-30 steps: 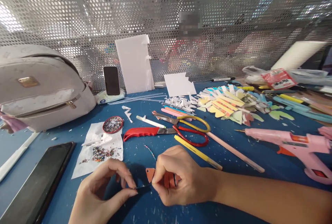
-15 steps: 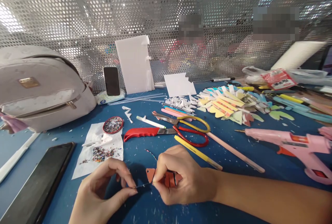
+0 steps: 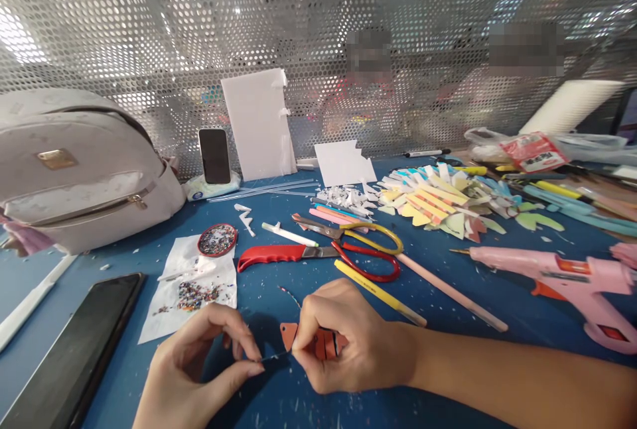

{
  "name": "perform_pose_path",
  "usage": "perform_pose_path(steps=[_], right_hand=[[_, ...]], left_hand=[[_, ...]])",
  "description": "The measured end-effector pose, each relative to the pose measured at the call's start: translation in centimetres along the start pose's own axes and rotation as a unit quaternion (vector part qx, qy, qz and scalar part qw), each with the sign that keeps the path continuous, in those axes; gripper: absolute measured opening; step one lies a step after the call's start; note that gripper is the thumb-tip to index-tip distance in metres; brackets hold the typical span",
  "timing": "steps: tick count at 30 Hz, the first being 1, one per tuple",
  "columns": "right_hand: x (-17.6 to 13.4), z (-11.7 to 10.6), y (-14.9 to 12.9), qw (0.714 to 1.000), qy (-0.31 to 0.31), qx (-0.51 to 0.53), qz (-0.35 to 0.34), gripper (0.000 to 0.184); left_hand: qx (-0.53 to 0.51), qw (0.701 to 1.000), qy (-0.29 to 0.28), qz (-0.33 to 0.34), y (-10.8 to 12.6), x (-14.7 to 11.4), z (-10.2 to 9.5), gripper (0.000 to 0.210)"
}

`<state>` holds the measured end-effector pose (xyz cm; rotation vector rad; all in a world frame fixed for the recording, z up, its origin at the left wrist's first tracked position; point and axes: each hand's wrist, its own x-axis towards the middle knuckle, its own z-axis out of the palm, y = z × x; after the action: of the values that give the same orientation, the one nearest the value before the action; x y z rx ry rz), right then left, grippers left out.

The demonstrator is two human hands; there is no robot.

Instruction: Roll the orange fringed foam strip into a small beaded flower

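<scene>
A thin thread (image 3: pixel 273 355) is stretched between my two hands, just above the blue table. My left hand (image 3: pixel 199 363) pinches one end between thumb and forefinger. My right hand (image 3: pixel 348 339) is closed, its thumb and forefinger pinching the thread at the other side. Beneath and behind the right fingers is a flat orange-brown fish-shaped piece (image 3: pixel 288 335) with dark stripes, partly hidden. A short beaded strand (image 3: pixel 288 295) shows just beyond it. On the left, small mixed beads (image 3: pixel 196 295) lie on a white paper sheet (image 3: pixel 154 323), with a red-rimmed round dish (image 3: pixel 217 240) of beads on it.
Scissors (image 3: pixel 343 233), a red-handled cutter (image 3: pixel 273 255) and a yellow marker (image 3: pixel 378 291) lie beyond my hands. A pink glue gun (image 3: pixel 542 263) is at right. A phone (image 3: pixel 74 349) and a backpack (image 3: pixel 89 170) are at left. Cut paper pieces (image 3: pixel 432 197) lie farther back.
Both hands and the thread stay practically where they were. Behind the metal mesh, the blurred figures of people have shifted slightly.
</scene>
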<state>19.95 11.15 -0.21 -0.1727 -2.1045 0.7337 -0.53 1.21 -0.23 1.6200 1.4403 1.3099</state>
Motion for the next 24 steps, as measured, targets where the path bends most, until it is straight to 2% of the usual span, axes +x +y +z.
perform_pose_path(steps=[13,17,21,24], right_hand=[[0.2,-0.1,0.1,0.997,-0.072,0.001,0.027,0.006],[0.2,-0.1,0.3,0.994,-0.101,-0.002,0.037,0.005],[0.2,-0.1,0.5,0.990,-0.136,-0.013,0.040,0.009],[0.3,-0.2,0.4,0.987,-0.152,-0.017,0.041,0.010]], left_hand=[[0.004,0.999,0.019,-0.046,0.6,-0.3,0.9,0.007],[0.050,0.998,0.015,-0.029,0.8,-0.2,1.1,0.008],[0.104,0.994,-0.014,0.026,0.9,0.0,1.0,0.011],[0.132,0.990,-0.013,0.054,1.2,0.2,1.1,0.012]])
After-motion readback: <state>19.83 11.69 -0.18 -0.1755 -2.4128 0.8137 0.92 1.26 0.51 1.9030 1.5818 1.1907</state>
